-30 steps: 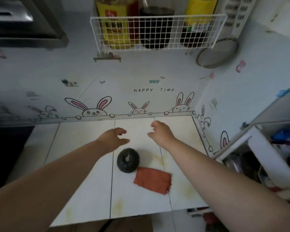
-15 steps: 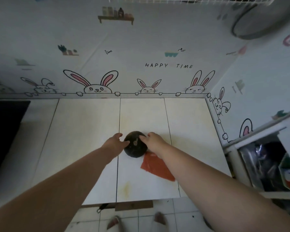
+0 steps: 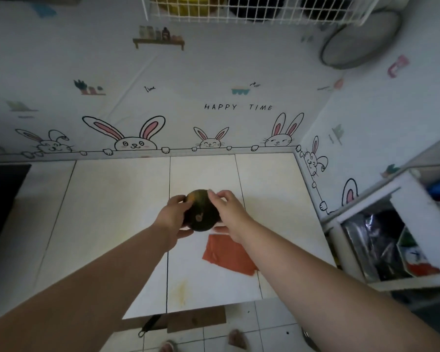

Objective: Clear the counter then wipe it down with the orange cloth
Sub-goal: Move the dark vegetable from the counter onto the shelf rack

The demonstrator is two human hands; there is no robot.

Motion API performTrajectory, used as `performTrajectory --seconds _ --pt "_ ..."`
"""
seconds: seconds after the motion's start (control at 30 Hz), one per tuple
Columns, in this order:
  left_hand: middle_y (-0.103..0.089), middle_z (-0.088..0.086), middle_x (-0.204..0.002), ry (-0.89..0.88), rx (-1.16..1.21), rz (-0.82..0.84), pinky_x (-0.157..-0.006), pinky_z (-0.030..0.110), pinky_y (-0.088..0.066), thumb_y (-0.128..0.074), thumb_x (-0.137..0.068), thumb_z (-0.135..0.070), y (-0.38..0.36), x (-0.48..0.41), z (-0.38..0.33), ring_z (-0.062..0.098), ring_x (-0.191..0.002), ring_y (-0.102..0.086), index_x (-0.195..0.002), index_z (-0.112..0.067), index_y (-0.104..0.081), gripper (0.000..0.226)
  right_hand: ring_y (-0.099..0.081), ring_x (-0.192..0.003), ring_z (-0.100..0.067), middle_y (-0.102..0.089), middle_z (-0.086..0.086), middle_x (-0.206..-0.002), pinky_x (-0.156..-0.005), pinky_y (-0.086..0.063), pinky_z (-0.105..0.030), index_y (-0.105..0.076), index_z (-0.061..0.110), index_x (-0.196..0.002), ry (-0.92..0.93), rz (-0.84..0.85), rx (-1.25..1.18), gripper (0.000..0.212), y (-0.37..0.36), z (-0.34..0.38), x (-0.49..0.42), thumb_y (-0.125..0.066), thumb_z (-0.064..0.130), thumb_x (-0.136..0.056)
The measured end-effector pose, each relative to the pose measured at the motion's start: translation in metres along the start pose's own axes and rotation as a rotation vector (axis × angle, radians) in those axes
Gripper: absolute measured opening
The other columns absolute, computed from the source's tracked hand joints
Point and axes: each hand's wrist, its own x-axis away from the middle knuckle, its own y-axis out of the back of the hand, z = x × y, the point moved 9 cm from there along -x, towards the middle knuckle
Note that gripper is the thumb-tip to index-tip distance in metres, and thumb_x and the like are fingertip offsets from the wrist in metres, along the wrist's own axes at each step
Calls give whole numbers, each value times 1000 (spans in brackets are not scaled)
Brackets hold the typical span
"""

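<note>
A small dark green pumpkin (image 3: 200, 214) is held above the white tiled counter (image 3: 112, 212), tilted so its stem end faces me. My left hand (image 3: 174, 217) cups its left side and underside. My right hand (image 3: 226, 212) grips its right side, fingers over the top and thumb beneath. The orange cloth (image 3: 226, 257) lies flat on the counter just below and to the right of the pumpkin, partly under my right forearm.
A black stove top (image 3: 0, 199) borders the counter on the left. A white shelf unit (image 3: 404, 237) with bags stands to the right. A wire rack (image 3: 252, 8) with bottles hangs overhead. A round strainer (image 3: 361, 39) hangs on the wall. The floor lies below the counter's front edge.
Both hands came down from above the counter, closed on the pumpkin's sides, then lifted and tilted it off the surface. The cloth has not moved.
</note>
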Motion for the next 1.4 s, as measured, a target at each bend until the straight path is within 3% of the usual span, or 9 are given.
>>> performTrajectory --seconds 0.17,0.27,0.33,0.5,0.77,0.97,1.1,1.23,1.4 --pt "-52 7 -119 -132 9 50 -90 49 -51 -49 -97 -22 -35 25 -37 33 -115 -53 -134 -25 -47 37 -55 -110 -29 -52 -8 -122 -84 -55 -44 -45 26 -111 96 -40 -150 32 40 23 33 -60 41 -89" --pt "-55 5 -109 -168 -8 117 -87 48 -53 -52 -96 -22 -72 44 -53 34 -111 -55 -129 -24 -49 33 -55 -109 -25 -51 -6 -123 -79 -49 -32 -40 27 -127 183 -82 -125 57 73 38 57 -70 23 -80" --pt "-54 1 -102 -173 -14 165 -82 46 -55 -53 -95 -24 -96 56 -61 34 -105 -57 -124 -25 -50 28 -53 -111 -27 -49 -7 -126 -85 -48 -33 -35 27 -134 229 -140 -46 73 96 47 69 -73 15 -74" --pt "-51 2 -103 -238 -123 271 -80 36 -55 -54 -94 -32 -173 93 -77 30 -95 -60 -116 -21 -46 26 -47 -121 -30 -44 -10 -129 -99 -46 -47 -26 26 -140 294 -394 232 99 173 64 111 -84 28 -60" --pt "-55 11 -118 -289 -183 528 -88 40 -54 -54 -94 -36 -282 159 -90 32 -106 -61 -121 -10 -38 41 -38 -126 -33 -23 -10 -139 -105 -41 -43 -20 28 -140 322 -743 426 108 275 81 180 -86 41 -55" --pt "-57 11 -121 -305 -162 705 -93 40 -51 -54 -94 -34 -340 194 -92 31 -104 -62 -119 -10 -45 36 -37 -125 -37 -19 -10 -136 -104 -42 -46 -18 29 -138 303 -847 518 105 340 92 221 -87 29 -58" --pt "-60 4 -119 -366 -314 761 -86 32 -46 -57 -92 -35 -360 199 -90 22 -109 -59 -121 -17 -53 34 -30 -128 -37 -25 -13 -140 -103 -39 -46 -24 22 -138 249 -887 804 94 372 111 232 -82 22 -65" --pt "-59 2 -115 -373 -452 723 -76 28 -46 -60 -90 -30 -358 191 -80 20 -104 -58 -120 -17 -57 33 -29 -130 -38 -33 -19 -141 -106 -33 -44 -30 13 -137 164 -847 1153 74 382 119 222 -70 15 -75" --pt "-60 3 -110 -346 -495 654 -73 26 -46 -61 -90 -25 -340 171 -78 19 -99 -57 -105 -17 -60 17 -33 -129 -37 -34 -20 -139 -109 -32 -44 -34 10 -136 50 -733 1322 63 380 111 194 -62 11 -80"
